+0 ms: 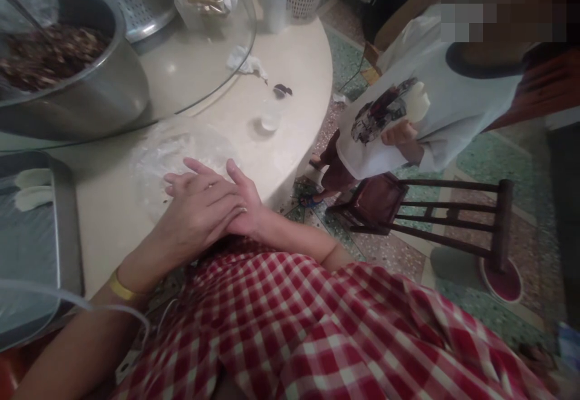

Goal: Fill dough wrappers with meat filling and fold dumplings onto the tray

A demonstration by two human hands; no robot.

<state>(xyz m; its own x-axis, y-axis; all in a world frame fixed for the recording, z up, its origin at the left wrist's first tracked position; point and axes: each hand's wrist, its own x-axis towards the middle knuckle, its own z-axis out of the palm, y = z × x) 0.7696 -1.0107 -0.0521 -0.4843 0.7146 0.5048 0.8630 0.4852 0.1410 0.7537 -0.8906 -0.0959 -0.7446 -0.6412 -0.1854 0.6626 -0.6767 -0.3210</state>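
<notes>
My left hand (199,206) lies flat across my right hand (247,197) at the near edge of the round cream table (299,67). The fingers of both are stretched out, palms pressed together. Anything between the palms is hidden. A yellow band (120,287) circles my left wrist. Just beyond the fingertips a pale floured patch (167,152) spreads over the tabletop. My red-and-white checked clothing (317,321) fills the foreground.
A steel bowl (90,98) of dark filling sits on a glass turntable (208,49) at the left. A metal tray (63,219) holds white dough pieces (31,188). A small clear cup (270,121) stands mid-table. A person in a white shirt (453,104) stands right, by a wooden chair (453,212).
</notes>
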